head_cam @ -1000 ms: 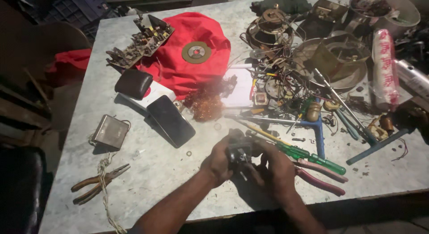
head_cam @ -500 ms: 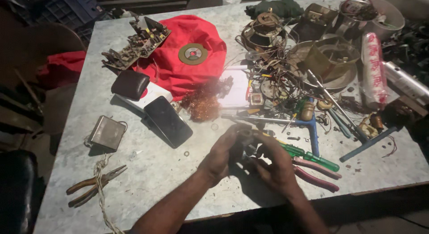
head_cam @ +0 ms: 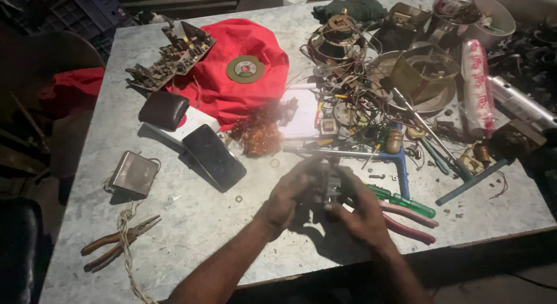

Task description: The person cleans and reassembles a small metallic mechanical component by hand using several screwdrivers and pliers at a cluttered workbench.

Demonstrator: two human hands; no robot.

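**Small metal part held in both hands above the near edge of the table**

Both hands meet over the near middle of the table (head_cam: 191, 222). The left hand (head_cam: 288, 195) wraps its fingers around a small dark metal part (head_cam: 326, 183), and the right hand (head_cam: 361, 214) closes on the same part from the near right side, fingertips pressed to its lower edge. The part sits between the two palms, lifted just off the tabletop; its detail is too dark and blurred to tell what is attached or removed.

How far the work has gone can only be judged loosely: the part is in hand and no tool is held, so the handling looks to be mid-way, done with bare fingers. A green-handled screwdriver (head_cam: 400, 198) and red-handled pliers (head_cam: 406, 222) lie just right of the hands, untouched. A loose washer (head_cam: 238, 198) lies to the left of the hands.

Farther left are a black phone (head_cam: 213, 157), a small metal box (head_cam: 134, 173) and a second pair of pliers (head_cam: 119, 241). At the far side lie a red cloth (head_cam: 232, 89), a circuit board (head_cam: 171, 54) and a tangle of wires (head_cam: 354, 101).
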